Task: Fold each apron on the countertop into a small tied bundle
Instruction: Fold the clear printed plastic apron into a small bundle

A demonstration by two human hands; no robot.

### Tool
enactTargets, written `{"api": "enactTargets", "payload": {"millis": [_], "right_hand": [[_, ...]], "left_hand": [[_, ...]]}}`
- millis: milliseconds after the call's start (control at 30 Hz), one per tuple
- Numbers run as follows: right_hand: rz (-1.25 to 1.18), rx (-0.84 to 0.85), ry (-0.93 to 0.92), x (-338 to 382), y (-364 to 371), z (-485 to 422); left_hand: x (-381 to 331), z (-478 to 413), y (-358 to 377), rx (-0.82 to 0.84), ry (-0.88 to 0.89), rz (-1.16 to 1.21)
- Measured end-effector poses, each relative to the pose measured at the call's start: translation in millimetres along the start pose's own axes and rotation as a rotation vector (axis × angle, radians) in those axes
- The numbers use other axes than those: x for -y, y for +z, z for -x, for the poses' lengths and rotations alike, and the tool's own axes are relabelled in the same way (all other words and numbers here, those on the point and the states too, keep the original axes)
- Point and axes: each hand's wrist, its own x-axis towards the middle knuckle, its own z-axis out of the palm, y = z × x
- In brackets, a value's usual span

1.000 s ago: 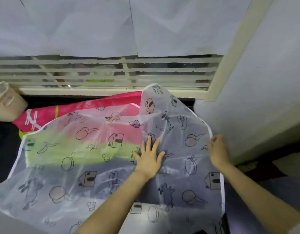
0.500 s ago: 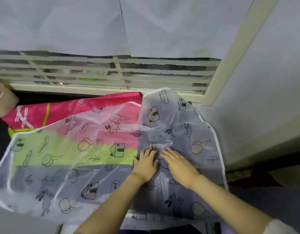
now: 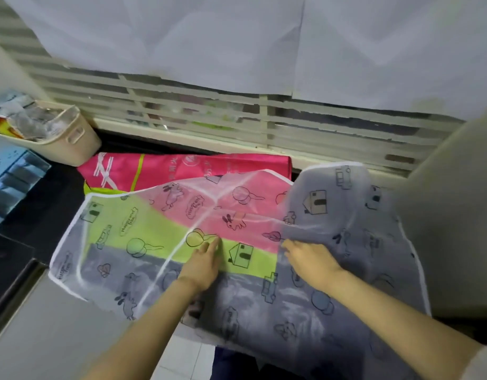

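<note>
On the countertop point(image 3: 44, 215), translucent cartoon-printed apron point(image 3: 346, 242) lies spread, seemingly creased.

Home kitchen corner — dark countertop point(image 3: 44, 201) under a louvred window point(image 3: 291, 124) — beige storage basket point(image 3: 75, 144) alongside.

Pink apron point(image 3: 182, 168), basket point(image 3: 72, 145) on dark countertop point(image 3: 42, 209)

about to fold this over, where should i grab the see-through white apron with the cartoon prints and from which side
Probably the white-trimmed left corner of the see-through white cartoon-print apron, pinched from the left. It lies flat with nothing on it, the trim looks firmer than the thin sheet, and the left hand and right hand rest mid-sheet, away from it.
</note>
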Motion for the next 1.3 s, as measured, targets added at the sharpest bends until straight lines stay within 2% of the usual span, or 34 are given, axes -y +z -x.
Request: {"api": "enactTargets", "payload": {"millis": [167,400,500,600,700,833,933,1033,1100,1167,1233,1300], "right_hand": [[-0.287,-0.159,0.011,13,-38,-57],[-0.367,-0.044,0.255,-11,-41,-129],[-0.429,0.021,0.331,-20,-44,-138],[-0.443,0.048,0.395,-28,-45,-145],[-0.448,0.07,0.439,-32,-47,-152],[-0.418,0.076,0.477,-33,-51,-163],[-0.37,0.129,0.467,-32,-53,-167],[-0.223,0.108,0.388,-27,-58,-171],[-0.091,-0.022,0.272,-20,-63,-171],[-0.077,-0.178,0.149,-11,-69,-169],[-0.063,-0.315,0.029,-5,-74,-161],[-0.043,-0.382,0.006,-6,-76,-151]], "left_hand": [[9,-23,-40,-0.034,0.07,0.026],[18,-72,-101,-0.252,0.205,0.11],[15,-93,-120,-0.227,0.216,0.075],[13,-114,-126,-0.129,0.198,0.002],[10,-132,-124,0.0,0.174,0.09],[3,-153,-127,0.058,0.156,0.2],[-2,-159,-129,0.218,0.191,0.15],[-12,-158,-131,0.201,0.307,0.146],[-23,-154,-132,0.18,0.402,0.342],[-37,-148,-139,0.208,0.494,0.471],[-51,-143,-146,0.234,0.544,0.452],[-59,-139,-156,0.211,0.59,0.324]]}}
